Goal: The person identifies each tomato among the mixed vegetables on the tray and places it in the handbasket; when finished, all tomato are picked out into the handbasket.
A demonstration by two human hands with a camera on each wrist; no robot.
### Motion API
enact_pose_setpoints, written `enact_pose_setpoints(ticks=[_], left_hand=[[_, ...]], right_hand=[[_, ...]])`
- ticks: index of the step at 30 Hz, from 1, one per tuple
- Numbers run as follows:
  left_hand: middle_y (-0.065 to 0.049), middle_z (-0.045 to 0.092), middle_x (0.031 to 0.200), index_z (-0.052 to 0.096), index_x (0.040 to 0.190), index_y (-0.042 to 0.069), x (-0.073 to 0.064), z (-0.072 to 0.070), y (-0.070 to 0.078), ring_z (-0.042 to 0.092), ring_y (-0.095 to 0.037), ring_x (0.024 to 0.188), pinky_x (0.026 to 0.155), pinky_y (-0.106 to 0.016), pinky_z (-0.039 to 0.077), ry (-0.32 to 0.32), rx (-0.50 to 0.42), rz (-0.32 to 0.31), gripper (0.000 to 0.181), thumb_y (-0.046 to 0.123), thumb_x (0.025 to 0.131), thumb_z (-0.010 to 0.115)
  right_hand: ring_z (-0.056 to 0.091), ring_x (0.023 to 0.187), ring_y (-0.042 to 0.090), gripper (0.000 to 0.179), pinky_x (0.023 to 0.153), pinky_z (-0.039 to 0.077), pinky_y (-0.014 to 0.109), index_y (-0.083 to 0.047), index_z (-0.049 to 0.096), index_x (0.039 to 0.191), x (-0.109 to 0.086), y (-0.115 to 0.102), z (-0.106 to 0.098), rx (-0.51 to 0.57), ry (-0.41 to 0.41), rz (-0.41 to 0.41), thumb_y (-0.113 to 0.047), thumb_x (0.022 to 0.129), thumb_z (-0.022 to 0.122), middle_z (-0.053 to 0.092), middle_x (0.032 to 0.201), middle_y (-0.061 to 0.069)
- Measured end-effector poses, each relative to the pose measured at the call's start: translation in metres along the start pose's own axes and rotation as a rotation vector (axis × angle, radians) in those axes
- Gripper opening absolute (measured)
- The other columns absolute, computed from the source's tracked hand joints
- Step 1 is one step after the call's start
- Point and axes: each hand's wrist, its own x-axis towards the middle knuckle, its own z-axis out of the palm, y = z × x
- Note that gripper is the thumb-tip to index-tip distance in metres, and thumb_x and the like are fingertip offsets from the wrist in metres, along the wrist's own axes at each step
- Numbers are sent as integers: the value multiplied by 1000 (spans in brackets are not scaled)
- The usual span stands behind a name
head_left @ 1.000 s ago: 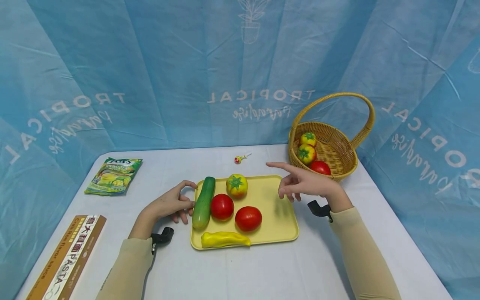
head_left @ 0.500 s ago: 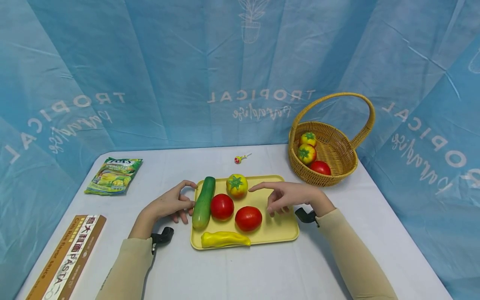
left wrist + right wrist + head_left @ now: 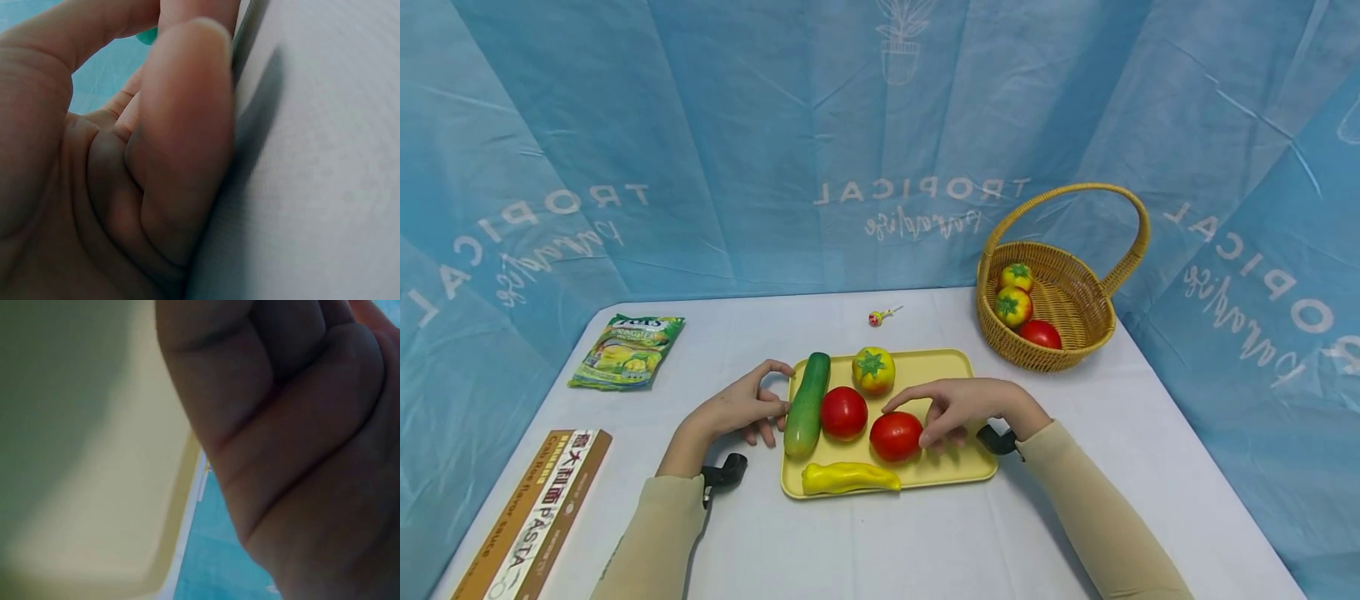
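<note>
In the head view, a yellow tray (image 3: 955,467) holds a green cucumber (image 3: 807,408), two red tomatoes, a yellow-red fruit with a green leafy top (image 3: 873,372) and a long yellow pepper (image 3: 850,478). My left hand (image 3: 741,406) rests at the tray's left rim beside the cucumber, fingers loosely bent. Over the front tomato (image 3: 895,437) is my right hand (image 3: 966,407), index finger along its far side and thumb at its right. Firm contact cannot be told. The other tomato (image 3: 844,414) lies next to the cucumber. Neither wrist view shows a tomato; the right wrist view shows bent fingers above the tray (image 3: 169,544).
At the back right stands a wicker basket (image 3: 1075,308) with a tall handle, holding two yellow-red fruits and a red tomato. A lollipop (image 3: 880,317) lies behind the tray. To the left are a green snack bag (image 3: 628,352) and a pasta box (image 3: 535,512).
My right hand has moved left and toward me, from beside the basket across the tray to the front tomato. My left hand and the things on the tray have stayed put.
</note>
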Motion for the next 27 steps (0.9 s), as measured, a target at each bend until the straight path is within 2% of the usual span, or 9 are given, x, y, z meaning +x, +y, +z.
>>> enact_pose_setpoints(ticks=[7,27], left_hand=[[-8,75,85,32,152,21,0,0,1,74,-25,59,52,-27,56,-1,1,-9,60,22,102,65],[-8,75,84,32,152,19,0,0,1,74,-25,59,51,-28,56,7,2,-13,61,22,101,66]], right_hand=[[63,57,21,62,62,58,27,-39,51,153,6,3,2,1,-12,26,-24,98,76,75,91,29],[63,58,22,63,61,58,27,-42,52,148,17,8,9,71,40,110,-25,95,81,76,86,20]])
